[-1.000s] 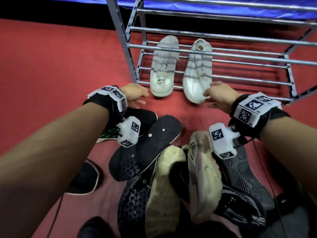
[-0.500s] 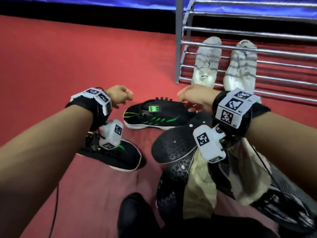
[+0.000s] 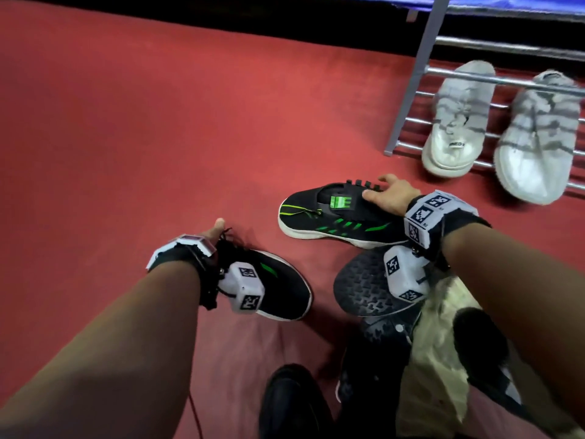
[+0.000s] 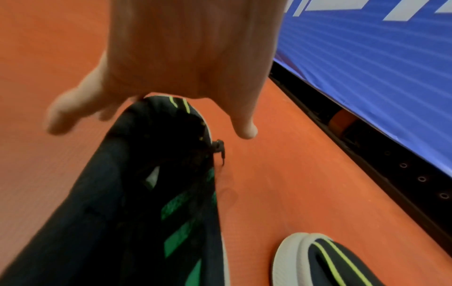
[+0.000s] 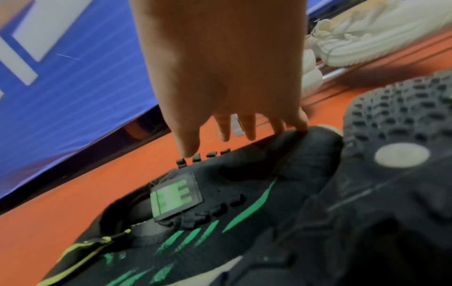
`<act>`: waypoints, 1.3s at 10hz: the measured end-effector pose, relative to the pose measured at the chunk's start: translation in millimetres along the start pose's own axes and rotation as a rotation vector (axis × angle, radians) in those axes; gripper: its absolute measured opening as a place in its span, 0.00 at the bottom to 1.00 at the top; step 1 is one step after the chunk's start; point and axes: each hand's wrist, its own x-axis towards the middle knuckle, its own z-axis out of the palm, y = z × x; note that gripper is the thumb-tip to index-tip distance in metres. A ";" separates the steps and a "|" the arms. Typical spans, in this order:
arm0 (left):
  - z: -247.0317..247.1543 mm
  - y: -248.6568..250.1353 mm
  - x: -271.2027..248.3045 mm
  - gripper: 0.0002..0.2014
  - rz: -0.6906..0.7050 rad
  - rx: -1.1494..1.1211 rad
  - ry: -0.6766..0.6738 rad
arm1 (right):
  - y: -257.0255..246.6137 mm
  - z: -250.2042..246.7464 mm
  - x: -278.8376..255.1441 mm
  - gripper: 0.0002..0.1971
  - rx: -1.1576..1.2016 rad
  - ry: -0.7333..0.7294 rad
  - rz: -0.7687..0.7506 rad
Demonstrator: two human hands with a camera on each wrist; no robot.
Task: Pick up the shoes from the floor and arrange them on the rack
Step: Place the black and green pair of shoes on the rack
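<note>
Hands have left the white pair (image 3: 503, 128), which sits on the bottom bars of the rack (image 3: 408, 99) at far right; half a second ago my right hand was only hovering over the black-and-green shoes, now it is down on one. I read this as: first pair done, second pair being picked up.

Right hand (image 3: 391, 194): fingers spread and nearly straight over the farther black shoe (image 3: 329, 217). In the right wrist view one fingertip (image 5: 302, 125) touches the top edge of the shoe's upper; the others hang just above it. No closed grasp yet.

Left hand (image 3: 215, 229): over the nearer black shoe (image 3: 272, 280), at the end under the hand. In the left wrist view the fingers are spread to either side of it and blurred; I cannot tell whether they pinch it.

Both shoes lie on the red floor (image 3: 158, 122), left of the rack. More shoes are heaped (image 3: 427, 343) at near right.
</note>
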 end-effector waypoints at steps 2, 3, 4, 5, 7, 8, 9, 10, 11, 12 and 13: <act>-0.1 -17.9 32.8 0.39 -0.008 0.143 0.002 | 9.3 7.9 16.3 0.31 -0.229 -0.012 0.085; 7.5 -12.7 31.2 0.43 0.149 -0.013 0.207 | 17.5 4.7 22.5 0.31 -0.344 0.008 0.081; 15.7 5.7 27.5 0.53 0.294 -0.214 0.189 | 20.5 1.1 23.4 0.30 -0.414 0.022 0.066; 14.3 7.6 32.8 0.54 0.175 -0.141 0.155 | 23.2 -2.4 20.4 0.28 -0.380 0.018 0.063; 19.2 -26.1 93.6 0.66 0.060 0.455 -0.054 | 31.9 -12.4 15.3 0.24 -0.316 0.000 -0.030; 7.2 -19.3 72.0 0.51 0.106 0.728 -0.167 | 33.8 -18.2 13.6 0.24 -0.269 -0.024 -0.071; 2.4 -13.0 33.7 0.34 0.076 0.874 -0.195 | 34.9 -20.4 11.4 0.20 -0.144 -0.035 -0.100; 0.3 -16.7 43.8 0.35 0.079 0.918 -0.175 | 35.6 -20.8 8.7 0.18 -0.030 0.000 -0.132; -0.9 -19.1 48.5 0.38 0.107 0.949 -0.222 | 36.2 -23.4 2.3 0.17 0.048 0.013 -0.157; 1.6 -17.5 39.0 0.26 0.094 0.873 -0.354 | 39.1 -25.8 -0.8 0.17 0.098 0.030 -0.188; 4.5 -18.1 37.3 0.22 0.093 0.683 -0.365 | 40.3 -31.7 -6.1 0.16 0.137 0.077 -0.215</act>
